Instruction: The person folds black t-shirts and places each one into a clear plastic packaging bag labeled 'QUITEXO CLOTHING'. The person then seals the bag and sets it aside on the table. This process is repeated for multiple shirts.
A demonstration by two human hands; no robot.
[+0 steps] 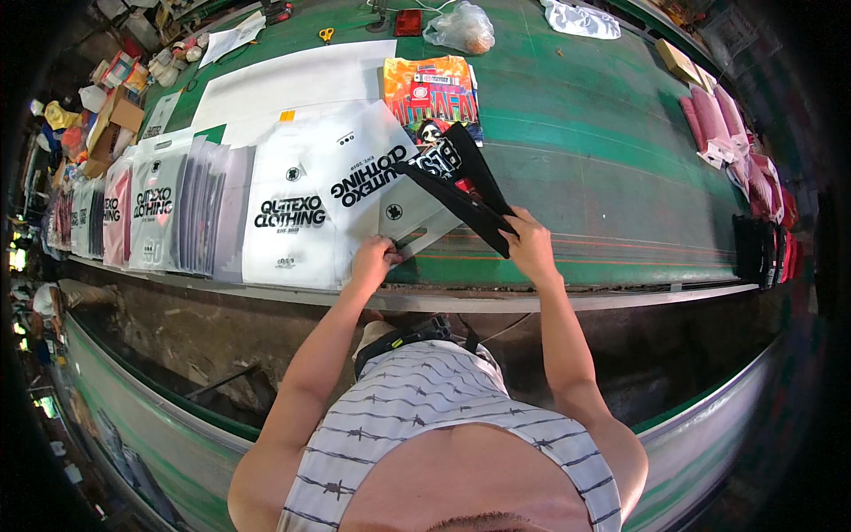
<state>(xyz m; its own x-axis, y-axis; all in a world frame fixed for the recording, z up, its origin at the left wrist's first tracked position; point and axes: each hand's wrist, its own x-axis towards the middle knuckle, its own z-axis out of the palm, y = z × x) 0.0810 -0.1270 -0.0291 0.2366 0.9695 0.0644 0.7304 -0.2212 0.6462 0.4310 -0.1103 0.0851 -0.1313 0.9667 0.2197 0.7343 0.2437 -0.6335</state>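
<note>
My right hand [532, 246] grips the lower edge of a folded black printed T-shirt [475, 193], which is tilted over the green table [578, 199]. My left hand [375, 263] pinches the edge of a frosted plastic garment bag [382, 183] near its handle cutout. The shirt's left corner overlaps that bag. Left of it lies a pile of matching printed bags [286, 213]. Behind the black shirt rests a folded orange printed T-shirt [429, 90] with a red tag.
Bagged garments [156, 199] stand in rows at the left. Pink bagged garments [718, 126] and folded black garments [754, 249] are at the far right. Yellow scissors [326, 34], a clear plastic bag [462, 28] and a white sheet [266, 83] lie farther back.
</note>
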